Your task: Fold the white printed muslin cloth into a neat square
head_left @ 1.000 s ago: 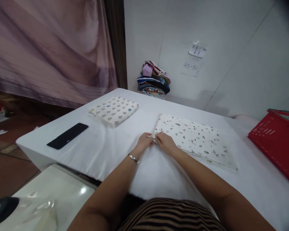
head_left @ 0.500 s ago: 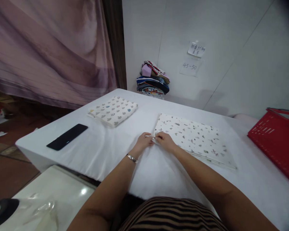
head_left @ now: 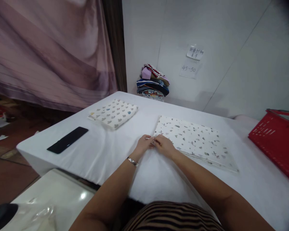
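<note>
A folded white cloth with small plant-like prints (head_left: 195,138) lies on the white-covered table (head_left: 106,154). At its near left corner, my left hand (head_left: 144,143) and my right hand (head_left: 162,144) meet, fingertips pinched together. The cloth's corner is between them, mostly hidden by the fingers. A bracelet (head_left: 132,161) circles my left wrist. Further left lies a second folded white cloth (head_left: 114,113) with grey mouse-head-like prints, touched by neither hand.
A black flat slab (head_left: 67,140) lies near the table's left edge. The red basket (head_left: 274,141) stands at the right. Behind the table is a stack of folded fabrics (head_left: 153,81). A white surface (head_left: 62,186) with clear plastic is at the lower left.
Both hands stay together at the cloth's corner, with the fingers shifted slightly and covering more of it. The view has tilted a little, so the scene sits slightly lower.
</note>
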The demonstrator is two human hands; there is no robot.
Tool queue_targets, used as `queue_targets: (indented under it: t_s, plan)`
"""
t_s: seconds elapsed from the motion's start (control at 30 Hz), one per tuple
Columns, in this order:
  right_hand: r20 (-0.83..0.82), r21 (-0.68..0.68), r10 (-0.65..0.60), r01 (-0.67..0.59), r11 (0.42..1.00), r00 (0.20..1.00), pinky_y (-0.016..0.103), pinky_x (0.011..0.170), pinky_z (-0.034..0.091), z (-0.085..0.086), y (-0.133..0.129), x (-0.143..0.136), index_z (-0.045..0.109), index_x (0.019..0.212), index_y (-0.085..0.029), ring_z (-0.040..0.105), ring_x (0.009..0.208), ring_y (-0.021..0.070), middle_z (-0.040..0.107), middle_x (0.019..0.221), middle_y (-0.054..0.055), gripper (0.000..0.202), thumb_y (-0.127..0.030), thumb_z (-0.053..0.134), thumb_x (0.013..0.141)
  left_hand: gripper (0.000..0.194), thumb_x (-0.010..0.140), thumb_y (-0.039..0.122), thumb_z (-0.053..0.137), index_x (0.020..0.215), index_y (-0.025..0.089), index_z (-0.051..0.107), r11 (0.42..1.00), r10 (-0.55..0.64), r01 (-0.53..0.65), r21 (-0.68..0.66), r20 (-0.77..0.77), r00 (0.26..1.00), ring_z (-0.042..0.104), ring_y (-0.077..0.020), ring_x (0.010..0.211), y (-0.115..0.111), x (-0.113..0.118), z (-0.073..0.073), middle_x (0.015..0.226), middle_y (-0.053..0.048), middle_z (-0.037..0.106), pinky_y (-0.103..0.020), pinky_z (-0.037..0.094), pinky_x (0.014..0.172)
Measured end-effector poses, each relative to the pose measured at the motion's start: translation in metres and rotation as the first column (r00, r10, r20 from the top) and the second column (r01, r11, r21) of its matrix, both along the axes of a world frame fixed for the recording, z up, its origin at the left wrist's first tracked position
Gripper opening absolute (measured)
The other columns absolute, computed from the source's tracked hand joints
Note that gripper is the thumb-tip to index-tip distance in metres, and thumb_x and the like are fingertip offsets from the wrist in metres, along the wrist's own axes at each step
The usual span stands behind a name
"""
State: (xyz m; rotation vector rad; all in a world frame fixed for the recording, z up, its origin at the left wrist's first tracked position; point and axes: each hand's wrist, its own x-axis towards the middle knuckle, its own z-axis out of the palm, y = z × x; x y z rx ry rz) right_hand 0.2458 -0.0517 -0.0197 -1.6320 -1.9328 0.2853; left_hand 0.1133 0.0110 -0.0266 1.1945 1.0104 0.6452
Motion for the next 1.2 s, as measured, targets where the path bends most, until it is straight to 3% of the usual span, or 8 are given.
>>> queue_targets:
  t_s: [0.13, 0.27, 0.47, 0.87, 1.1, 1.2]
  plan:
    - [-0.053, -0.001, 0.016, -0.016, 1.0, 0.998, 0.024, 0.071, 0.038, 0.004, -0.01, 0.008, 0.061, 0.079, -0.019, 0.051, 0.078, 0.0132, 0.054, 0.076, 0.0, 0.016, -0.014, 0.047, 0.086, 0.023, 0.078, 0.024, 0.06, 0.097, 0.015, 0.05, 0.998, 0.031, -0.028, 0.052, -0.062, 0.998, 0.062, -0.012, 0.058, 0.001, 0.002, -0.004, 0.065, 0.001, 0.06, -0.024, 0.053, 0.058]
    - [0.113, -0.019, -0.062, 0.065, 0.998, 0.992, 0.026, 0.071, 0.038, 0.004, -0.027, 0.023, 0.062, 0.08, -0.019, 0.051, 0.08, 0.0146, 0.057, 0.08, 0.002, 0.018, -0.016, 0.046, 0.088, 0.027, 0.077, 0.023, 0.059, 0.101, 0.015, 0.05, 0.993, 0.059, -0.045, 0.11, -0.128, 0.99, 0.059, -0.0113, 0.051, 0.005, 0.005, -0.011, 0.06, 0.003, 0.059, -0.023, 0.05, 0.054]
    - [0.265, 0.004, -0.023, 0.023, 1.0, 0.964, 0.029, 0.075, 0.04, -0.009, -0.036, 0.029, 0.065, 0.092, -0.018, 0.051, 0.086, 0.0178, 0.059, 0.088, 0.007, 0.023, -0.02, 0.042, 0.092, 0.029, 0.077, 0.025, 0.057, 0.103, 0.015, 0.049, 0.98, 0.06, -0.026, 0.198, -0.171, 0.983, 0.057, -0.0112, 0.048, 0.006, 0.007, -0.019, 0.056, 0.004, 0.058, -0.021, 0.046, 0.05]
    - [0.321, 0.089, -0.006, -0.023, 0.996, 0.947, 0.031, 0.073, 0.039, -0.022, -0.039, 0.028, 0.066, 0.095, -0.02, 0.049, 0.083, 0.0189, 0.058, 0.088, 0.008, 0.024, -0.019, 0.042, 0.092, 0.026, 0.08, 0.029, 0.054, 0.103, 0.017, 0.047, 0.969, 0.051, 0.006, 0.247, -0.227, 0.973, 0.055, -0.0113, 0.047, 0.006, 0.002, -0.019, 0.054, 0.004, 0.056, -0.021, 0.042, 0.047]
    - [0.372, 0.071, -0.043, 0.018, 0.997, 0.927, 0.03, 0.07, 0.038, -0.024, -0.035, 0.024, 0.068, 0.094, -0.02, 0.048, 0.079, 0.0176, 0.058, 0.087, 0.007, 0.024, -0.018, 0.044, 0.091, 0.046, 0.078, 0.053, 0.053, 0.105, 0.015, 0.05, 0.958, 0.026, 0.057, 0.279, -0.283, 0.959, 0.056, -0.0128, 0.049, 0.003, 0.003, -0.012, 0.063, 0.001, 0.06, -0.024, 0.044, 0.05]
    - [0.331, 0.039, -0.027, 0.015, 0.999, 0.943, 0.03, 0.072, 0.04, -0.016, -0.036, 0.024, 0.067, 0.093, -0.019, 0.05, 0.082, 0.0175, 0.059, 0.088, 0.006, 0.021, -0.017, 0.048, 0.089, 0.04, 0.076, 0.04, 0.058, 0.107, 0.016, 0.051, 0.921, 0.05, 0.105, 0.375, -0.381, 0.923, 0.057, -0.0125, 0.054, 0.004, 0.004, -0.013, 0.07, 0.0, 0.062, -0.024, 0.042, 0.054]
